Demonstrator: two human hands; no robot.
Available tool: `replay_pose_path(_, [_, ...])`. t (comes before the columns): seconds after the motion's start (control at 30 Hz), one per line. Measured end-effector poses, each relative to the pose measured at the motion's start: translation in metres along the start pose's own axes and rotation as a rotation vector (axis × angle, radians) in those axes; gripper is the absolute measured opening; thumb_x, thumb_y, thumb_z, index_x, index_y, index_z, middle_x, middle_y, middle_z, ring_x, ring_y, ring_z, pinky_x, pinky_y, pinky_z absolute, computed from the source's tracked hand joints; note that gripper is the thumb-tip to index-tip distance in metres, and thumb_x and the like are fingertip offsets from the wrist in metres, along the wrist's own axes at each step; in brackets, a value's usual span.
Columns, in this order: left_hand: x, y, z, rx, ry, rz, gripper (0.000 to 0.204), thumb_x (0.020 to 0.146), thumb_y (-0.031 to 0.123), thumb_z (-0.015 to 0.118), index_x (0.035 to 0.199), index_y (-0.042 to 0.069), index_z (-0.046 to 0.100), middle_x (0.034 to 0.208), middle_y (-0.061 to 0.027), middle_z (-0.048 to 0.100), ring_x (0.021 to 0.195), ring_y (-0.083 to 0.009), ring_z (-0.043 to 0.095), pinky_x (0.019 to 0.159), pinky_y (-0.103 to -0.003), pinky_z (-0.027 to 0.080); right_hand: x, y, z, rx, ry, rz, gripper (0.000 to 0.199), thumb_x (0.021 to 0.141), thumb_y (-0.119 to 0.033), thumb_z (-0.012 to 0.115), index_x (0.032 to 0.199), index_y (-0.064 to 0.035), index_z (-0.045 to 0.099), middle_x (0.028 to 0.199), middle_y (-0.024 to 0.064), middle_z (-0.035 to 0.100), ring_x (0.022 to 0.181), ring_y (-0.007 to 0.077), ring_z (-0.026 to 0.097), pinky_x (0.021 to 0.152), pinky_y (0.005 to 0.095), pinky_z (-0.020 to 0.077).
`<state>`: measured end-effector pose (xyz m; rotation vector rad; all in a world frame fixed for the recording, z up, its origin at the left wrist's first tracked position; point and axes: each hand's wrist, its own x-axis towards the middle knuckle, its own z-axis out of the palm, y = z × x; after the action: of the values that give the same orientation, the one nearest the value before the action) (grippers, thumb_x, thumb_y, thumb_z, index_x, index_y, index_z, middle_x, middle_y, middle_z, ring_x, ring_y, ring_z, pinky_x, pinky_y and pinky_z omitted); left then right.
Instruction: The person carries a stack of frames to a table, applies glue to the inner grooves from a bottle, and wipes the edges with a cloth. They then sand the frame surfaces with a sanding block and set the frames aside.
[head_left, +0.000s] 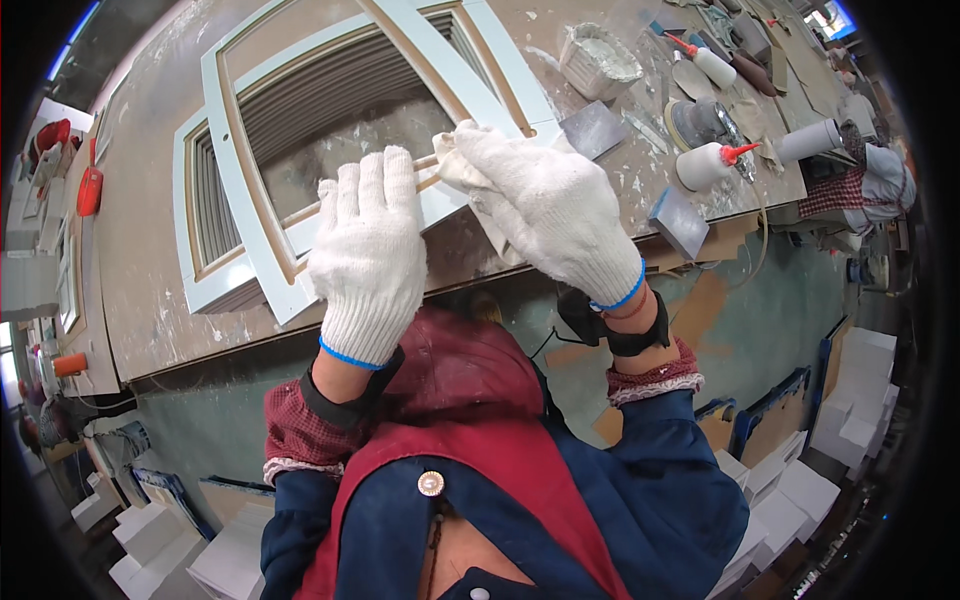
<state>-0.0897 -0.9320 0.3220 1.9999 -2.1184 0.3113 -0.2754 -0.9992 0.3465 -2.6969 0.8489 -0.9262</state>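
A white cabinet-door-like frame [234, 175] with a brown inner groove lies skewed on a stack of similar frames [184, 205] at the table's near edge. My left hand [368, 250], in a white knit glove, lies over the frame's near rail with its fingers stretched out. My right hand [560, 205], gloved alike, is closed on a beige cloth [492, 215] and presses it near the right end of that rail. Part of the cloth hangs below the hand; my palm hides the rest.
On the right of the worktable [140, 250] are a tub of white paste [600, 62], grey sanding blocks [594, 130], a power sander [695, 122] and a red-tipped white bottle [702, 167]. A person's plaid sleeve [835, 192] shows farther right. A red-handled tool [90, 188] lies at left.
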Motion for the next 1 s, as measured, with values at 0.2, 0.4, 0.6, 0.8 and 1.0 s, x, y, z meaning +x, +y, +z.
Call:
replay_pose_path(0.2, [0.002,0.001,-0.003,0.031,0.074,0.031,0.052,0.08,0.012,0.058,0.13,-0.003,0.051,0.12,-0.0197,0.059,0.115,-0.0358,0.056,0.104,-0.049,0.042,-0.005,-0.01,0.002,0.064,0.094,0.002,0.042,0.086,-0.011,0.067,0.127,-0.0029,0.061,0.12,0.0192,0.065,0.108,0.0331,0.066,0.09,0.0369,0.0535])
replay_pose_path(0.4, [-0.001,-0.002,-0.001,0.06,0.118,0.034,0.05,0.079,0.015,0.059,0.126,-0.004,0.054,0.116,-0.0192,0.059,0.111,-0.0344,0.057,0.101,-0.047,0.043,-0.032,-0.015,0.003,0.234,0.025,0.095,0.042,0.083,-0.008,0.065,0.126,-0.0056,0.063,0.112,0.0156,0.069,0.101,0.0302,0.068,0.083,0.0348,0.0554])
replay_pose_path(0.6, [-0.002,-0.001,0.001,0.071,0.15,0.086,0.051,0.079,0.015,0.058,0.125,-0.005,0.053,0.114,-0.0197,0.059,0.109,-0.0353,0.057,0.099,-0.047,0.044,-0.057,-0.026,-0.014,0.997,0.067,0.435,0.043,0.089,0.006,0.054,0.132,0.001,0.056,0.113,0.0152,0.07,0.071,0.0148,0.068,0.063,0.0262,0.054])
replay_pose_path(0.8, [0.0,-0.002,-0.002,0.015,0.13,0.049,0.051,0.08,0.014,0.058,0.127,-0.005,0.053,0.118,-0.0207,0.059,0.113,-0.036,0.057,0.102,-0.047,0.043,-0.019,-0.014,0.009,0.144,0.146,0.169,0.039,0.09,-0.006,0.059,0.128,-0.0007,0.06,0.124,0.0217,0.063,0.099,0.0301,0.068,0.077,0.0336,0.0579])
replay_pose_path(1.0, [-0.001,-0.003,-0.003,0.025,0.062,0.038,0.06,0.076,0.007,0.06,0.134,-0.002,0.048,0.13,-0.0205,0.058,0.12,-0.0365,0.056,0.105,-0.051,0.042,-0.068,-0.045,0.033,0.649,-0.136,0.316,0.046,0.086,-0.014,0.066,0.13,-0.0029,0.06,0.115,0.0196,0.067,0.098,0.0336,0.07,0.08,0.0365,0.0576])
